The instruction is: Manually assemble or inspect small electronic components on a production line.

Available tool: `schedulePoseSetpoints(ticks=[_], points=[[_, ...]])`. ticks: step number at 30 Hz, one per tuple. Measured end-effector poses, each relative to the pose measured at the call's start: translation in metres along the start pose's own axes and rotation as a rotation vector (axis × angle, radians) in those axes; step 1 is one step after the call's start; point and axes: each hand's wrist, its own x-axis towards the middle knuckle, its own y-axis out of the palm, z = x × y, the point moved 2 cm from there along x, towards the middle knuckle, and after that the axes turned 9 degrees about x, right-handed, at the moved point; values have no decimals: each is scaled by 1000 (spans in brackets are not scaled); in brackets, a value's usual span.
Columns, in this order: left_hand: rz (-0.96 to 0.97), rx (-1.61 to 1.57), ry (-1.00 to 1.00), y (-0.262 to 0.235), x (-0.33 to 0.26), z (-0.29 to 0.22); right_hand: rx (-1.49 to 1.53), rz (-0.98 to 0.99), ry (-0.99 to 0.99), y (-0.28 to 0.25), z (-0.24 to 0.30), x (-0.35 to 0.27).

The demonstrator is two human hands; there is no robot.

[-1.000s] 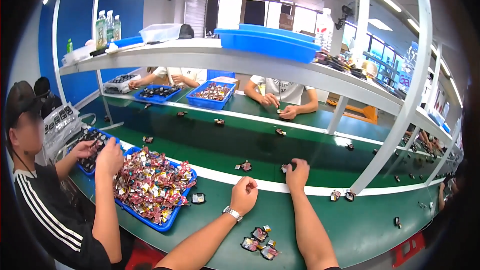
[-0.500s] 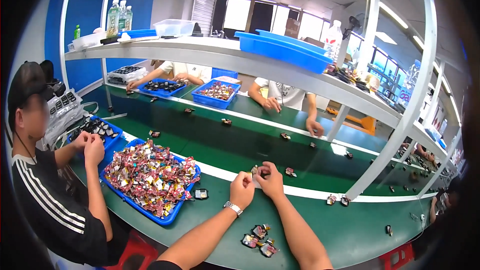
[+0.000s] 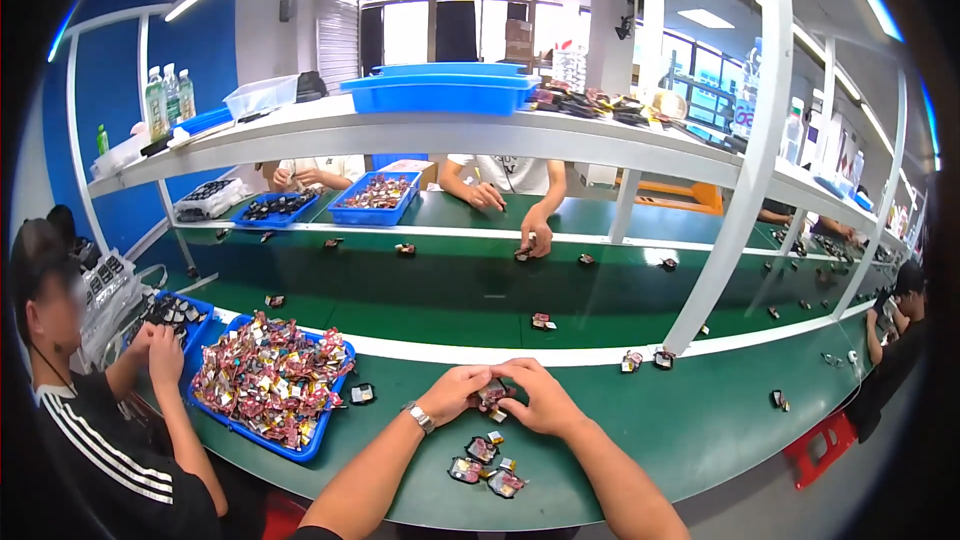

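My left hand (image 3: 455,392) and my right hand (image 3: 540,397) meet over the green bench (image 3: 690,420), both pinching one small dark part with red and silver bits (image 3: 492,393) between the fingertips. A silver watch sits on my left wrist. Just in front of my hands lies a small cluster of similar parts (image 3: 483,462) on the bench. A blue tray (image 3: 300,445) heaped with several red and silver parts (image 3: 268,375) stands to my left, within arm's reach.
A person in a black striped shirt (image 3: 110,440) works at my left beside a second blue tray (image 3: 178,315). People opposite handle parts past the conveyor belt (image 3: 450,290). A white upright post (image 3: 735,180) rises at right. Loose parts (image 3: 645,360) dot the bench. A red stool (image 3: 825,445) stands lower right.
My hands came together from apart on the white strip and drew back toward me with a part between them. The view swung to the right.
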Motion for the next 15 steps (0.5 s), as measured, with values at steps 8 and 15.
schedulePoseSetpoints(ticks=[8, 15], points=[[-130, -59, 53, -1, -1, 5, -89, -176, -106, 8, -12, 0], [-133, 10, 28, 4, 1, 5, -155, -169, -99, 7, -18, 2]])
